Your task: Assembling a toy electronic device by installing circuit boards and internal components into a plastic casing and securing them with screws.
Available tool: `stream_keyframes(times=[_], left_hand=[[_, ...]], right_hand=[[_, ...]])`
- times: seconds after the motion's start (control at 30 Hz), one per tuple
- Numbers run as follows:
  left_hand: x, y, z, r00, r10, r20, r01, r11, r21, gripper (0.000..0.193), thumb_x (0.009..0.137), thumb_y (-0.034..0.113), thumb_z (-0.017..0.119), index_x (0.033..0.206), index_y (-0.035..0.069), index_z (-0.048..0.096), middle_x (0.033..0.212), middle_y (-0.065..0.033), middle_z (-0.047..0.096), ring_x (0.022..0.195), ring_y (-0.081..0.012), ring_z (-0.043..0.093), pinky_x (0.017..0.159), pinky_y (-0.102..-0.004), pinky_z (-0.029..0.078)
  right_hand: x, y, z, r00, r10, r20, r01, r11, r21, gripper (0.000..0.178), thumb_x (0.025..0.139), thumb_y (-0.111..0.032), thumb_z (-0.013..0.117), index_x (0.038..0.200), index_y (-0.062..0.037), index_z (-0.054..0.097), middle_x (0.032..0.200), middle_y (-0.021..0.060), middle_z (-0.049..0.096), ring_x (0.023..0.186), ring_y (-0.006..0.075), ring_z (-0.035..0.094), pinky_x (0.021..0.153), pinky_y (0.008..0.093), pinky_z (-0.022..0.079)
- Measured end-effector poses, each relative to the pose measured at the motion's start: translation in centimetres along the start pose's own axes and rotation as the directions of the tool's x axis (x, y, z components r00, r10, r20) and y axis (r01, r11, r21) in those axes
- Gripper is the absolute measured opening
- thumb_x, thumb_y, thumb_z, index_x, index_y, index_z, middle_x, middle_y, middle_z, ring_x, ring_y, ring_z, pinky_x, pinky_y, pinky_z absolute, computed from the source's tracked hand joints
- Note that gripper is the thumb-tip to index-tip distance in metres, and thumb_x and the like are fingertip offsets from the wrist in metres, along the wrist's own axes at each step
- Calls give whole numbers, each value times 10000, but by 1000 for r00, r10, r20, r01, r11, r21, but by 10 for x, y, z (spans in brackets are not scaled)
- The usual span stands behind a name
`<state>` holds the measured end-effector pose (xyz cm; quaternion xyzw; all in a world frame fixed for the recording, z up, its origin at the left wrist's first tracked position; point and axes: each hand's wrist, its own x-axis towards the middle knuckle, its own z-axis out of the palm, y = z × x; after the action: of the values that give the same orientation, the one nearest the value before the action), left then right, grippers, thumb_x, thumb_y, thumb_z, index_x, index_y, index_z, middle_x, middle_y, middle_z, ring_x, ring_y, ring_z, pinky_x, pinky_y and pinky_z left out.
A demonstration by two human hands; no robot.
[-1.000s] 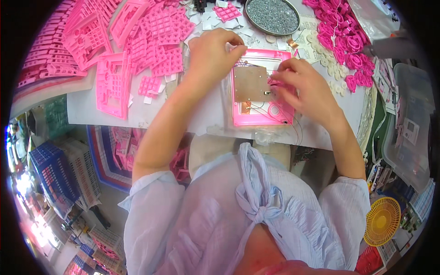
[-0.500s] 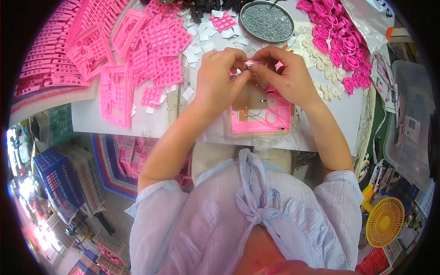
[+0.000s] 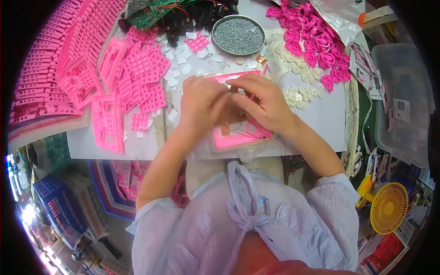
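Note:
My left hand and my right hand meet over a pink plastic housing lying on the table in front of me. The fingertips of both hands are drawn together around a spot at the housing's upper part. Whatever they pinch there is hidden behind the fingers. Between my hands, a brown panel shows inside the housing. Thin wires run over its lower right part, beside my right hand.
Left are pink keypads and stacked pink housings. Behind stand a round dish of small metal pieces and green circuit boards. Right lie pink coiled cords and white round pieces. A yellow fan is lower right.
The view has shifted, so the table's things appear farther left. My hands have come down from above the housing onto its upper part, fingers still together.

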<state>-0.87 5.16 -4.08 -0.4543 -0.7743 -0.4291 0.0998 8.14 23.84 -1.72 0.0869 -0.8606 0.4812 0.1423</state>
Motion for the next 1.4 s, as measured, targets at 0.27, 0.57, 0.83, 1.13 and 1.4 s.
stream_keyframes(times=[0.27,0.57,0.83,1.13,1.4], left_hand=[[-8,4,-12,993,47,111,-50,999,22,192,803,46,771,969,116,706,864,-12,699,762,-196,607,837,-377,357],[-6,4,-4,992,-32,122,33,999,-8,150,803,64,775,928,110,707,847,-18,696,755,-192,611,841,-372,372],[-11,-1,-8,988,-132,84,137,989,-56,120,835,115,744,948,110,702,876,-43,688,831,-240,625,863,-427,391],[-25,-16,-9,914,-397,-85,373,904,-211,83,833,92,734,899,43,720,825,-91,712,691,-243,608,663,-374,449],[-24,-15,-12,936,-306,-174,263,937,-231,76,830,94,742,887,52,714,857,-83,721,724,-264,626,686,-383,462]], right_hand=[[101,96,-67,984,-41,-173,-60,839,-541,328,896,-202,684,1185,-50,714,1034,144,709,903,314,667,834,402,529],[271,224,-92,929,-301,-215,-5,571,-821,427,860,-106,638,1287,-108,652,1202,178,687,1076,393,651,947,476,523],[267,232,-68,794,-139,-592,-298,760,-578,345,856,-236,699,1146,-51,712,1120,183,701,1075,364,655,940,463,512],[92,19,9,811,-344,-473,138,899,-416,286,818,-84,752,1096,-49,698,1074,133,658,979,319,662,863,389,532],[-41,4,-19,984,6,-179,-1,1000,28,341,802,14,712,1139,-38,694,1143,143,639,1004,315,671,843,347,554]])
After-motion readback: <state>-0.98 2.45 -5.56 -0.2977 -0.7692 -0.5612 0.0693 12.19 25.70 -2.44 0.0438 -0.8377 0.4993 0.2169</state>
